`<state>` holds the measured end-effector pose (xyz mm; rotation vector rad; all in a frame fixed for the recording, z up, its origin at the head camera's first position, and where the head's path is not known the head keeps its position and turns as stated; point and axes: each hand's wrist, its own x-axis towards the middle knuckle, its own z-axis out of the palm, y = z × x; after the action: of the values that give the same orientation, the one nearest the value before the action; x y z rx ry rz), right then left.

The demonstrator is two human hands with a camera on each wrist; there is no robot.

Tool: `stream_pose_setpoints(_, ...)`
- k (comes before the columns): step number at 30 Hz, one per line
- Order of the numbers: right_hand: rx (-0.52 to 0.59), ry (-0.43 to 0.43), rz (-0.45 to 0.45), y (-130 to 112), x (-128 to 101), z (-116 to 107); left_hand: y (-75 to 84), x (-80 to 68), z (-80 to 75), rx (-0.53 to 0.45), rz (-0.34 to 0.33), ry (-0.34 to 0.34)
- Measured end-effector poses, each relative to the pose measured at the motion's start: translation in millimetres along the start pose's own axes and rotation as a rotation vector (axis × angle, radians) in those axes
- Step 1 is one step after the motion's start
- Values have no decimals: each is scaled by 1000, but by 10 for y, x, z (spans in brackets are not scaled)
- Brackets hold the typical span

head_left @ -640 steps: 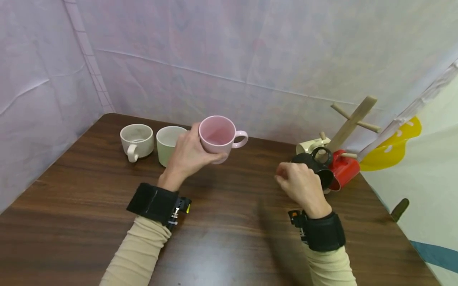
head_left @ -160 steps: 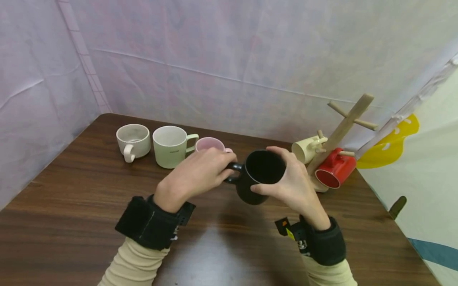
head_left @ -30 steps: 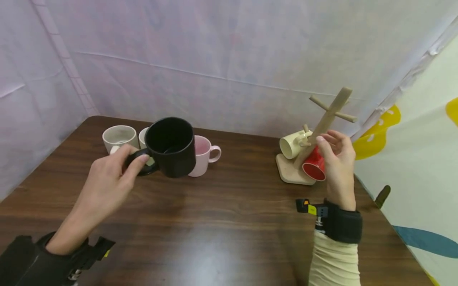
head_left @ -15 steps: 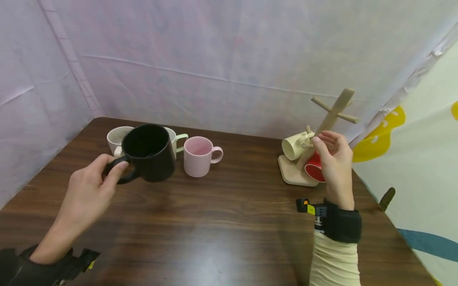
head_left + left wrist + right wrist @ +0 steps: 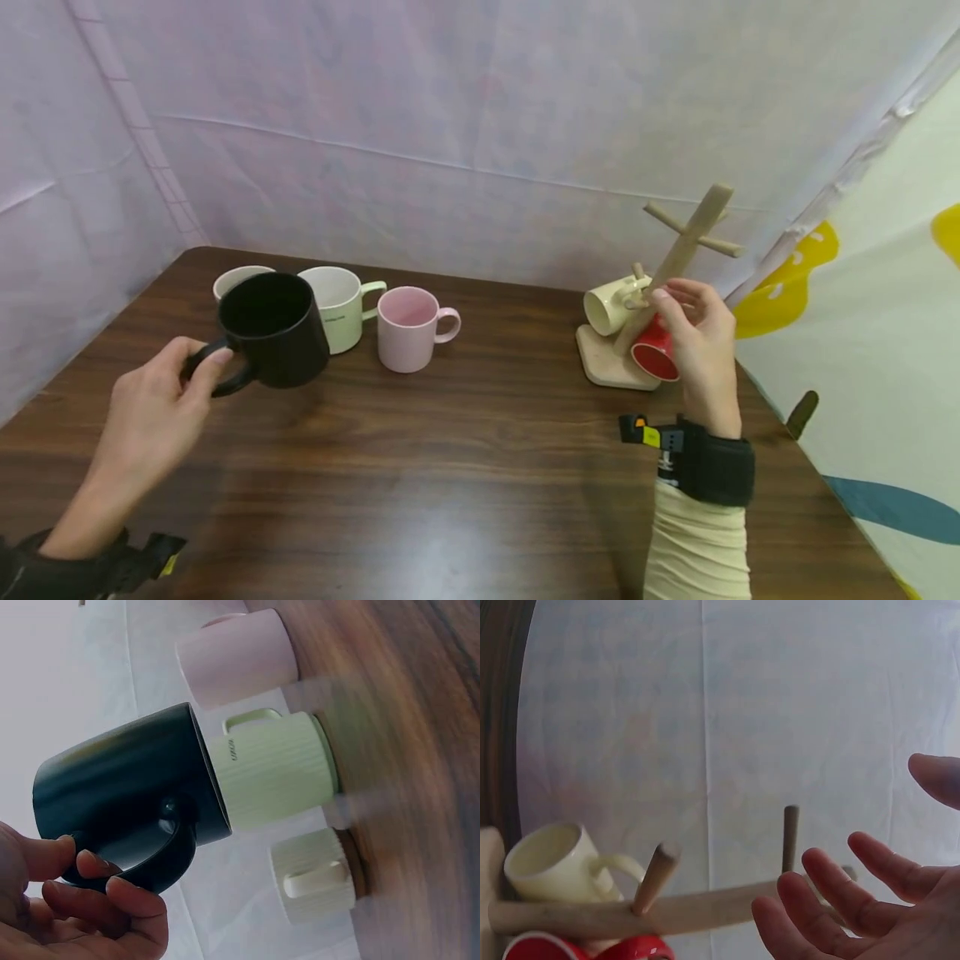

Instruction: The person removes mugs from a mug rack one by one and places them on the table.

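My left hand (image 5: pixel 153 408) pinches the handle of a black mug (image 5: pixel 281 337), which hangs upright above the table at the left. In the left wrist view the thumb and curled fingers wrap that handle. A pale green mug (image 5: pixel 341 312), partly behind the black one, stands beside a pink mug (image 5: pixel 405 337). Farther left, a white mug (image 5: pixel 311 877) is mostly hidden in the head view. At the right, my right hand (image 5: pixel 705 358) is held loosely, fingers apart and holding nothing, by a wooden mug tree (image 5: pixel 686 242). A cream mug (image 5: pixel 611 307) and a red mug (image 5: pixel 655 350) hang there.
The brown wooden table (image 5: pixel 450 467) runs back to a pale cloth wall (image 5: pixel 450 125). Its right edge meets another cloth (image 5: pixel 885 375) with yellow and teal patterns. The mug tree's base (image 5: pixel 611 367) sits near the back right.
Over the last second my left hand has carried the black mug left and slightly down, uncovering the pink and green mugs. The right hand has barely moved. Earlier, both hands held the black mug.
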<state>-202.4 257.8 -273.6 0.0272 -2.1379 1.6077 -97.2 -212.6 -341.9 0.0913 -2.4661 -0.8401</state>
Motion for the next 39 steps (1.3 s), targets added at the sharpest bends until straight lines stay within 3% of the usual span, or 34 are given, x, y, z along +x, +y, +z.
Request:
stream_pose_setpoints(11,-269,82,-23,115,32,-150,-170,-28,40,18,-81,-64)
stream_pose_setpoints(16,-332,113,-17,164,31,-192,-232,-26,78,19,-89,-61)
stream_pose_setpoints(24,-564,126,-232,262,79,-219,-257,-33,79,28,-107,-57)
stream_pose_setpoints(27,-618,101,-268,272,80,-216,-273,-39,76,34,-114,-60)
stream_pose_setpoints(39,-680,60,-185,343,105,-286,-331,-51,100,46,-128,-53)
